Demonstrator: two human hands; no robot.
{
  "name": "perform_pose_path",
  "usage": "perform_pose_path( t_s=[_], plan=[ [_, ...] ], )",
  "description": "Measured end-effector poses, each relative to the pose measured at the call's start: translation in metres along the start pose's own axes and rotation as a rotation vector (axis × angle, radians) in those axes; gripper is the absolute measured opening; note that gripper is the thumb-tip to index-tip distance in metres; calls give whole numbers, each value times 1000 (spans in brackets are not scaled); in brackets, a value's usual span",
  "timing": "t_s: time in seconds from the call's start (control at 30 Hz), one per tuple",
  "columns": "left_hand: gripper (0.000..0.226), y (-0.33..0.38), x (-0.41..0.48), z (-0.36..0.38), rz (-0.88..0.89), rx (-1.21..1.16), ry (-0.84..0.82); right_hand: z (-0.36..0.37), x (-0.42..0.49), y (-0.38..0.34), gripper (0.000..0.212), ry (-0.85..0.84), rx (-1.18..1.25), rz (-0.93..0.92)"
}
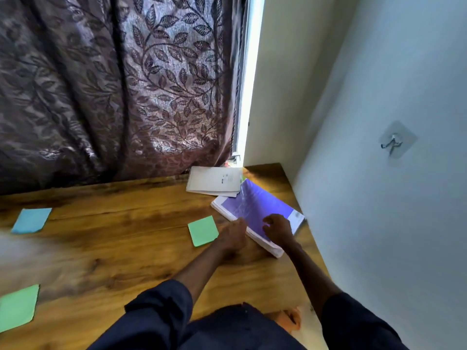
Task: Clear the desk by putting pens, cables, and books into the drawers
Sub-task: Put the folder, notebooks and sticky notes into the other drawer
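One camera rides on my head, looking forward and steeply down across the wooden desk (121,251). The wide lens bows the edges. The curtain (113,84) fills 9 to 12 o'clock, the white wall (384,210) 1 to 5 o'clock. My forearms (202,269) enter at 6 o'clock, close under the lens, and my left hand (233,236) and right hand (278,232) sit just right of centre, arms stretched out.
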State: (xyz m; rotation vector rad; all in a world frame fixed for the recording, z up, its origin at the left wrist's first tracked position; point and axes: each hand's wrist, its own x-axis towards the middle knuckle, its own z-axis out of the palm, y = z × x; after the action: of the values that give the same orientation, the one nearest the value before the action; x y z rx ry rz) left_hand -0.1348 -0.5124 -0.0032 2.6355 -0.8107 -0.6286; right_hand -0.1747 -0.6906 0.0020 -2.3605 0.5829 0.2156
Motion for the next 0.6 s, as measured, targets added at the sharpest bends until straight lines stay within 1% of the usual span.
perform_pose_path(
  t_s=[0.1,0.23,0.33,0.5,0.57,0.6],
  plan=[
    [63,-10,13,10,34,139,-116,-8,38,-1,40,11,-37,38],
    [60,-10,26,10,53,212,-121,-11,85,-3,68,-17,-135,90],
    [56,-8,35,9,75,260,-158,-9,106,-3,83,-20,-218,142],
    [50,-15,49,-5,87,212,-202,-12,129,-3,98,-60,-366,179],
    [52,-21,51,-3,127,156,-155,-16,134,4,101,-99,-417,205],
    [55,-24,51,1,134,129,-145,-19,136,8,98,-108,-415,222]
  ],
)
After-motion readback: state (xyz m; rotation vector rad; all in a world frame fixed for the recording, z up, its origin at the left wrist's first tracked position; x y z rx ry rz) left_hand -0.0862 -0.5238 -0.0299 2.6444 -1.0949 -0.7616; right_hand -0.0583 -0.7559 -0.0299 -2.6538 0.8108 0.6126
